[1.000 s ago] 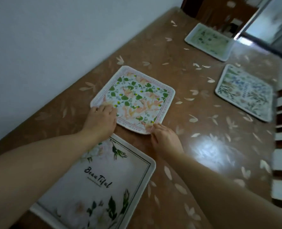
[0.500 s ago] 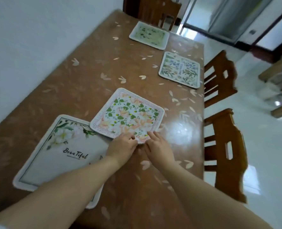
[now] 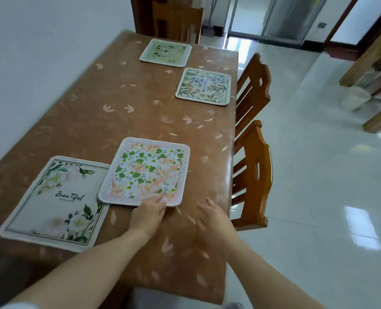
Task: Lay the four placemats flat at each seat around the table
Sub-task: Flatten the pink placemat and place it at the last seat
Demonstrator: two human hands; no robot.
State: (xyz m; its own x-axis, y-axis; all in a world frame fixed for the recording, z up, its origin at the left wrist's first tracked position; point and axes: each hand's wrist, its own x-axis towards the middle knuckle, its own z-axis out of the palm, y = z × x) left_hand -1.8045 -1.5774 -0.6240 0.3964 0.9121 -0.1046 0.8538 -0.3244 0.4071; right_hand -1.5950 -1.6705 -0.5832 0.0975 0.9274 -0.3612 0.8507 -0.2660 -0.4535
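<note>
- The leaf-print placemat (image 3: 144,172) lies flat on the table (image 3: 109,108); my left hand (image 3: 148,214) presses its near edge, fingers spread flat, gripping nothing.
- Its left corner overlaps the "Beautiful" placemat (image 3: 53,201); two more placemats (image 3: 204,86) (image 3: 165,52) sit beyond it.
- My right hand (image 3: 214,219) hovers open just right of it, off the mat.

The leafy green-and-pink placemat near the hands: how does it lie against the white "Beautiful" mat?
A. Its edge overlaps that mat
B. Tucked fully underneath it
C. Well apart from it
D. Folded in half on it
A: the leafy placemat covers the right edge of the white mat, with the left hand on its near edge.
</note>
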